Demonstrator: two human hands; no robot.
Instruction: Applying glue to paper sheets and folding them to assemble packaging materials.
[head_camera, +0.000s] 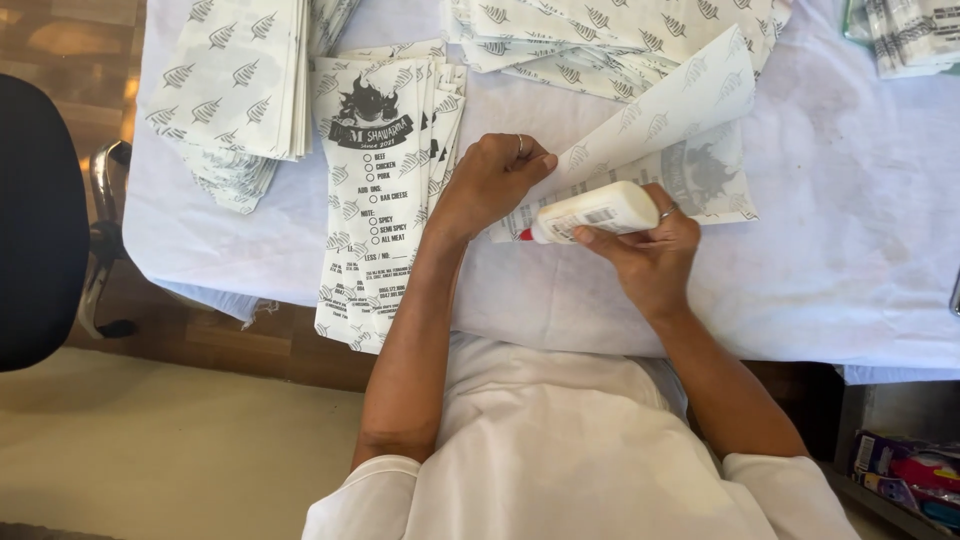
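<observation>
step: I judge I'm gluing the paper sheet (690, 110)'s edge.
left hand (495, 180): pinches sheet beside bottle.
right hand (650, 250): wrapped around glue bottle (590, 212).
next: needs a steady squeeze.

Left hand (492, 180) hides the sheet's (660, 130) lower corner.

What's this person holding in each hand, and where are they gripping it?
The right hand wraps a white glue bottle around its body, red tip pointing left. The left hand pinches the folded edge of a printed paper sheet on the table.
</observation>
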